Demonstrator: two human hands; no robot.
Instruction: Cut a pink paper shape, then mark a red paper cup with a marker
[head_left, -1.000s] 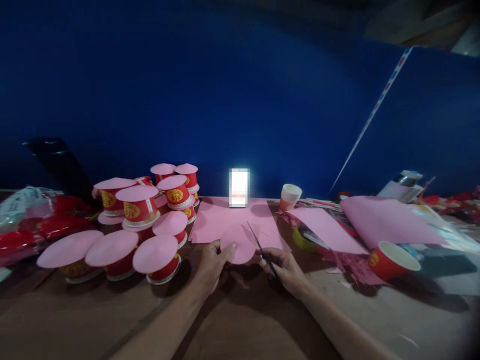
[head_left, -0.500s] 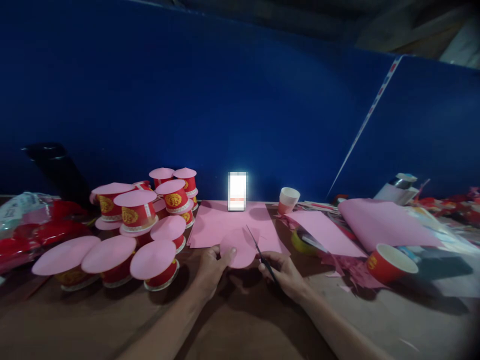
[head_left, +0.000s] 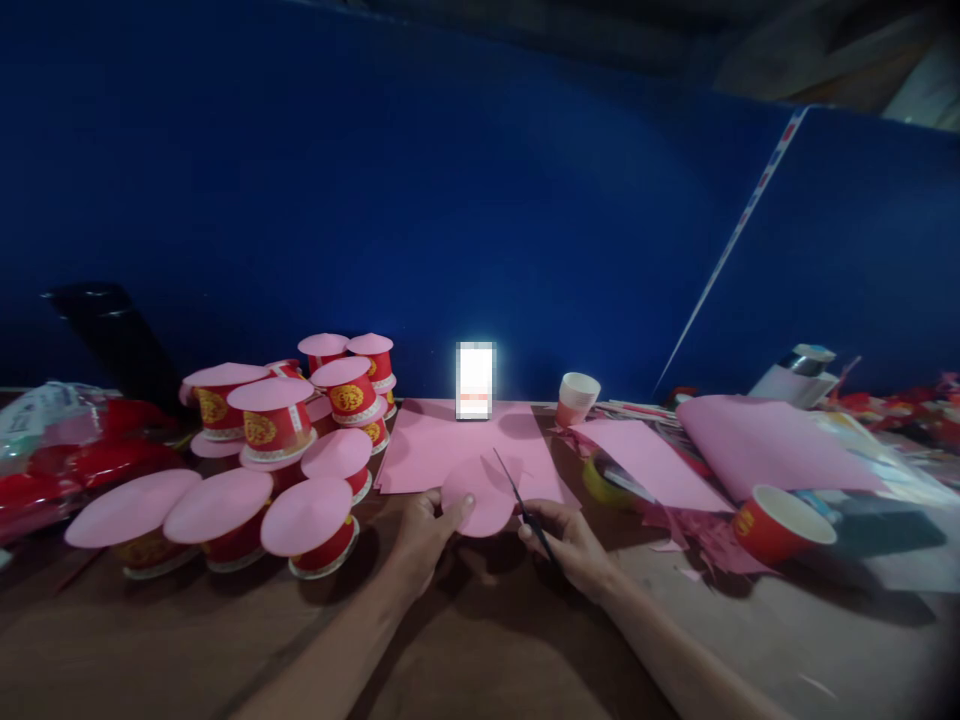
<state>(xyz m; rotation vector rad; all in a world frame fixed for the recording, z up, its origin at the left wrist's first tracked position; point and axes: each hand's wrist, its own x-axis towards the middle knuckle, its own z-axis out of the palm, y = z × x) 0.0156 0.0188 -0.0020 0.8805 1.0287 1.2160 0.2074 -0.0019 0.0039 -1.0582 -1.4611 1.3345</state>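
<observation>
My left hand (head_left: 422, 535) pinches a round pink paper disc (head_left: 480, 495) by its left edge, thumb on top. My right hand (head_left: 571, 545) grips dark scissors (head_left: 519, 497), whose blades point up and left and meet the disc's right edge. Both hands hover just above the brown table (head_left: 465, 650), in front of a flat pink paper sheet (head_left: 465, 440).
Several upturned red paper cups with pink paper tops (head_left: 277, 450) crowd the left. A lit phone (head_left: 475, 380) stands at the blue wall (head_left: 450, 200). A small cup (head_left: 577, 398), more pink sheets (head_left: 757, 440), scraps and a tipped red cup (head_left: 780, 522) lie right. Red bags (head_left: 67, 450) sit far left.
The view has shifted slightly. Both hands keep their hold on disc and scissors, with the disc barely turned.
</observation>
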